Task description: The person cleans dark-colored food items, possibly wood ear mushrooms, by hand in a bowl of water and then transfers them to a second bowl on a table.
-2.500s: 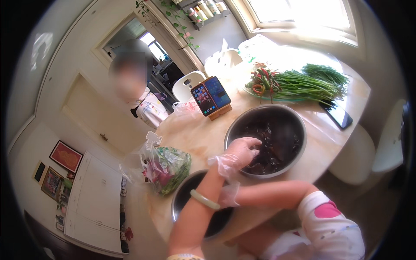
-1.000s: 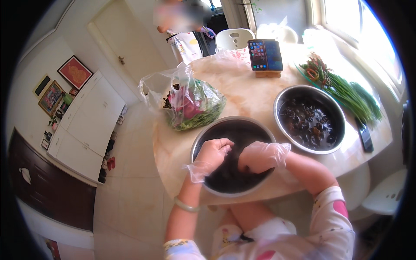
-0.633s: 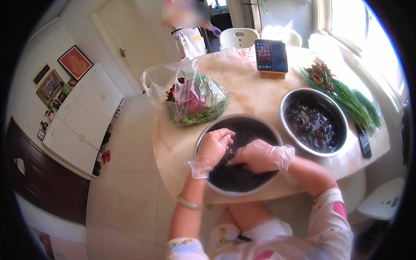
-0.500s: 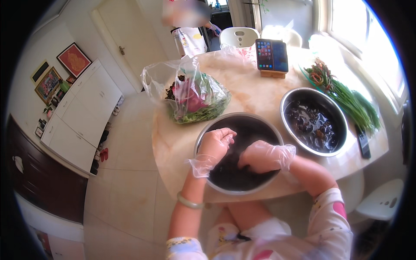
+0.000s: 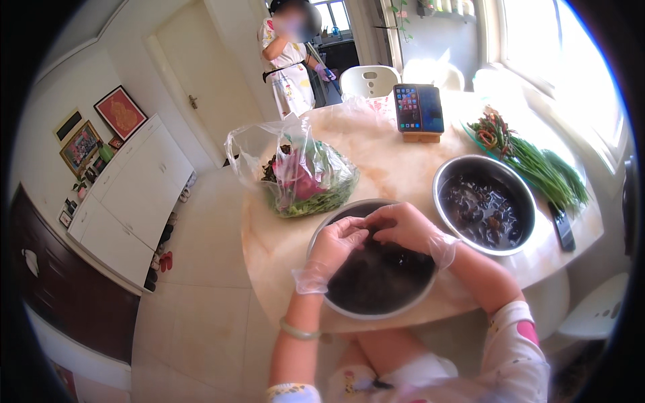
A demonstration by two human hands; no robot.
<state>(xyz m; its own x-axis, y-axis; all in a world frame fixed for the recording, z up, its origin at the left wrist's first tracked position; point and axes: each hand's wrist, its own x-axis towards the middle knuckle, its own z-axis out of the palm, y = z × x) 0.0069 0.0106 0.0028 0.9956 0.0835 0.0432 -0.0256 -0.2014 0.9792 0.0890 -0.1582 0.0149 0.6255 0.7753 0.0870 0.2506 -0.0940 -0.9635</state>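
Both my hands wear clear plastic gloves and meet over the far part of a steel basin [image 5: 369,314] full of dark, cloudy water. My left hand [image 5: 339,240] has its thumb and fingers pinched together. Opposite it, fingertips almost touching the left's, my right hand [image 5: 407,230] is bent into a pinch too. Something small and dark seems to sit between the fingertips, too hidden to name. To the right stands a second steel basin [image 5: 485,252], where dark frilly pieces [image 5: 480,208], like wood ear fungus, lie in water.
A clear plastic bag [image 5: 316,178] of greens and something purple stands at the left. Farther back a phone [image 5: 418,111] leans on a wooden stand [image 5: 421,137]. Green stalks [image 5: 541,161] and a dark handheld object [image 5: 562,227] lie at the right. A person [image 5: 289,67] stands beyond the table.
My right hand has risen out of the dark water and come up to my left hand's fingertips. The view has tilted up, showing more of the person beyond the table.
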